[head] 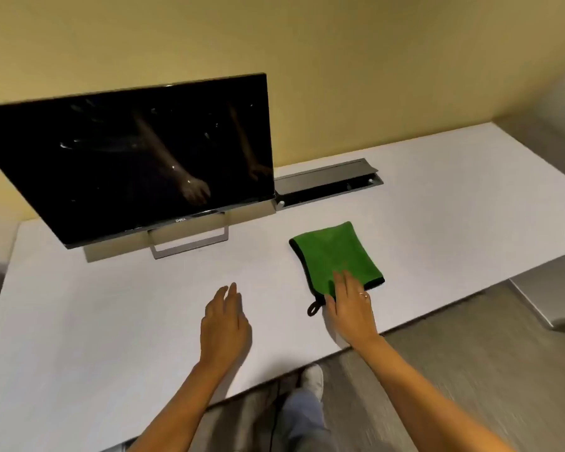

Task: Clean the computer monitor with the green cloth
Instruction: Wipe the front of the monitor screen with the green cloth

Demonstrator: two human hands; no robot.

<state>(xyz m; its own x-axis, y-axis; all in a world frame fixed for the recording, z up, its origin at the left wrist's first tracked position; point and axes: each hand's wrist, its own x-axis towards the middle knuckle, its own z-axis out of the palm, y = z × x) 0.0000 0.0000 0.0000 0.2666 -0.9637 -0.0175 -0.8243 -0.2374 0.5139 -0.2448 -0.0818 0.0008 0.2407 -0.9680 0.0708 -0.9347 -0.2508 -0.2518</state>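
A black computer monitor stands on a silver stand at the back left of the white desk; its dark screen shows smears and reflects my arms. A folded green cloth with a black edge and a small black loop lies flat on the desk, right of the monitor. My right hand lies with straight fingers over the cloth's near corner, fingertips touching it. My left hand hovers flat over the bare desk, left of the cloth, holding nothing.
A grey cable tray with an open lid is set into the desk behind the cloth, right of the monitor. A yellow wall runs behind. The desk's front edge cuts diagonally below my hands; my leg and a white shoe show over grey floor.
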